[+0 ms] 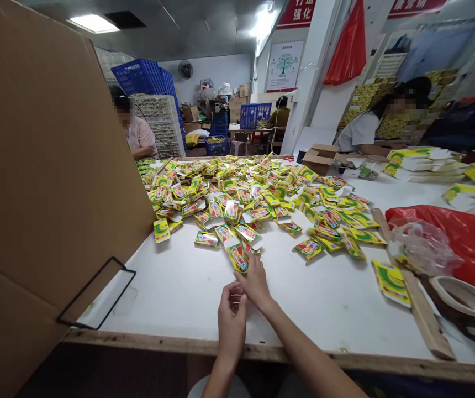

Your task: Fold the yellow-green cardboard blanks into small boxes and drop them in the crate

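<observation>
In the head view, my right hand [256, 282] reaches over the front of the pile with its fingers closed on the edge of a small yellow, green and red box [237, 257]. The fingers partly cover this box. Just below and to the left, my left hand [231, 318] is loosely curled, with a gap between thumb and fingers and nothing visible in it. Beyond both hands spreads a heap of the same small flat boxes [231, 190]. A single box [206, 239] lies left of the one in my right hand, and another [309, 249] to the right.
A large cardboard carton [51, 166] rises at left beside a black wire frame [96, 293]. On the right are a wooden strip [422, 315], a brown-and-white pot [469, 301] and a red bag [448, 226]. Co-workers sit at left [141, 132], right [359, 130] and back.
</observation>
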The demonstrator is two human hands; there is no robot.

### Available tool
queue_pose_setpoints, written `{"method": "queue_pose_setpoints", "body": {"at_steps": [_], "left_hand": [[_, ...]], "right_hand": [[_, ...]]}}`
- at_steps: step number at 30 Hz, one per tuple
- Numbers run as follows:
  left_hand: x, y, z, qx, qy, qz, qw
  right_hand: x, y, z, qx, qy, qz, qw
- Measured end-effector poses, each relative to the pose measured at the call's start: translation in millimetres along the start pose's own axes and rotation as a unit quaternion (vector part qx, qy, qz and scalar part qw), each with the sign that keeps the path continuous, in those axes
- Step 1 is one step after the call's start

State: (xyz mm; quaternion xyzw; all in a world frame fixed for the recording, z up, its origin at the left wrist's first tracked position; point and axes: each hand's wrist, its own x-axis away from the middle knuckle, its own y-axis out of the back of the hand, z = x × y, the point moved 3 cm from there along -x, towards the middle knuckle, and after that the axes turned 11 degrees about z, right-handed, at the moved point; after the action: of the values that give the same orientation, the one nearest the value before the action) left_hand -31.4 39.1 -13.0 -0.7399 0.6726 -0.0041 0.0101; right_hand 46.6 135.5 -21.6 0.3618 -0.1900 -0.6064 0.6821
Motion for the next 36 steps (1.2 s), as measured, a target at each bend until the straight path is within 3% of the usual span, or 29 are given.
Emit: {"method": "queue_pose_setpoints", "body": {"at_steps": [7,12,16,19,28,36], "left_hand": [[-0.6,1.5,2.3,-0.003,0.008,-0.029,1.0],[-1.2,3.5,5.7,0.038,0.002,-0.069,0.997],[-1.2,-2.0,-1.6,0.117,0.004,-0.002,0.993],[0.2,-3.6,-6.9,0.117,0.008,0.026,0.993],[1.3,-7.3,-11.7,0.081,0.02,0.107,0.991],[-0.9,-9.3,-9.8,0.071,0.025,0.115,0.991]], "right_hand": [[18.3,14.6,-11.2,-0.108,-0.015,0.003,0.994],[51.0,24.3,-7.7,-0.314,-0.045,0.079,0.945],[81.9,34.5,-0.2,-0.321,-0.03,0.113,0.94],[92.0,41.0,-0.9,-0.307,-0.031,0.114,0.944],[85.3,49.0,-13.7,-0.383,-0.028,0.109,0.917],[85.6,51.5,-12.2,-0.383,-0.02,0.122,0.916]]}}
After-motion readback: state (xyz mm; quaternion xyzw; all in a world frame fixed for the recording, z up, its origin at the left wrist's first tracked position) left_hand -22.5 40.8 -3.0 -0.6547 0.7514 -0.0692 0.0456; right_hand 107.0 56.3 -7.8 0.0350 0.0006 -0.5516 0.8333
